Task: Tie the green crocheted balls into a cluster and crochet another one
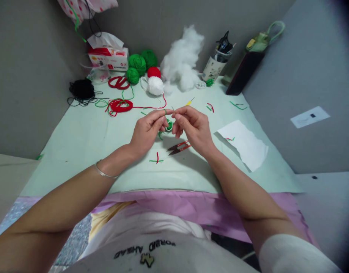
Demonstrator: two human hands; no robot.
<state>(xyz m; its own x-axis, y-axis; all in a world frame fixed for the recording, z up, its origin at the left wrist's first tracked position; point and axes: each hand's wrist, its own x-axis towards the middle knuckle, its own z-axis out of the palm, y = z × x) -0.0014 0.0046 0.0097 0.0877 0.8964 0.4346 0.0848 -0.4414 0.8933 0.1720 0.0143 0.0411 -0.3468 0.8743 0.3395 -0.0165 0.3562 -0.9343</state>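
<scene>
The bare left hand (147, 131) has its index finger stretched toward the right, with a thin green yarn strand (165, 112) around it near the tip, and its thumb is bent in toward the other fingers; whether these are clamped on something, I cannot tell. The bare right hand (195, 127) has thumb and index finger brought together, and they seem to pinch a thin grey rod-like tool (172, 109), of which only a short end is visible. Between the two hands, just below the fingertips, is a small round green and white yarn piece (169, 125); what supports it is hidden. In my judgement, the green strand could slip off if the left index finger bends or drops, because it has only this narrow finger to hold it. The tool's end could also poke the left fingertip, since both are so near. Both forearms come from the near edge of the table (83, 151) and incline inward, with the wrists slightly bent and the palms mostly turned toward each other. Beside the right hand lie dark-bladed thread snips with red handles (178, 147), partly covered by it; if the hand sinks, it could push them, or loose yarn could catch on their blades. Farther out, the flat red yarn coil (120, 106) has a long loose strand reaching near the left hand, which could become tangled with the green one.
</scene>
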